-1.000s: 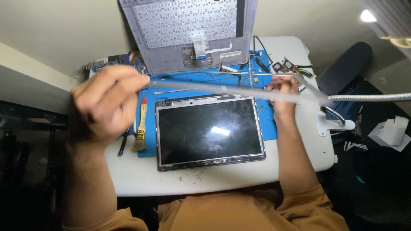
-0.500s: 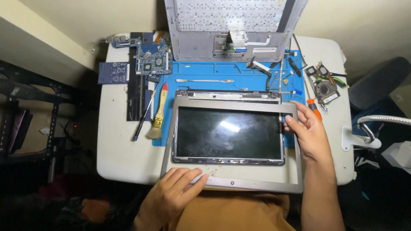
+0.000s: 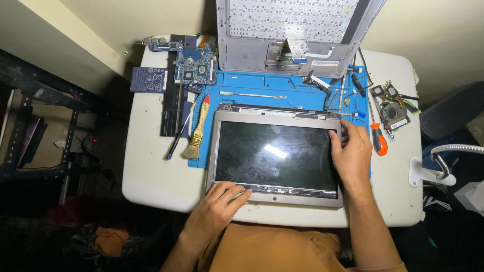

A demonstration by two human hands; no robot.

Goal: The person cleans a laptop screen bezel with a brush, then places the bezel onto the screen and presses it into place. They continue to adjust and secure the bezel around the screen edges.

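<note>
A laptop screen panel (image 3: pixel 275 153) with a silver bezel frame (image 3: pixel 214 146) around it lies flat on a blue repair mat (image 3: pixel 252 85). My left hand (image 3: pixel 218 204) rests on the frame's lower left edge, fingers pressing its bottom strip. My right hand (image 3: pixel 351 151) lies on the frame's right side, fingertips at its upper right corner. Neither hand lifts anything.
A grey laptop base (image 3: pixel 295 30) leans upright at the back. A blue circuit board (image 3: pixel 195 68), a brush (image 3: pixel 197 128), a thin metal pry tool (image 3: pixel 252 94), an orange screwdriver (image 3: pixel 379 141) and a fan (image 3: pixel 396 113) lie on the white table (image 3: pixel 151 166). A lamp arm (image 3: pixel 454 151) stands right.
The silver bezel frame, earlier held up across the view, has been lowered and now sits around the screen. My left hand moved to its lower left edge; my right stays at its right side.
</note>
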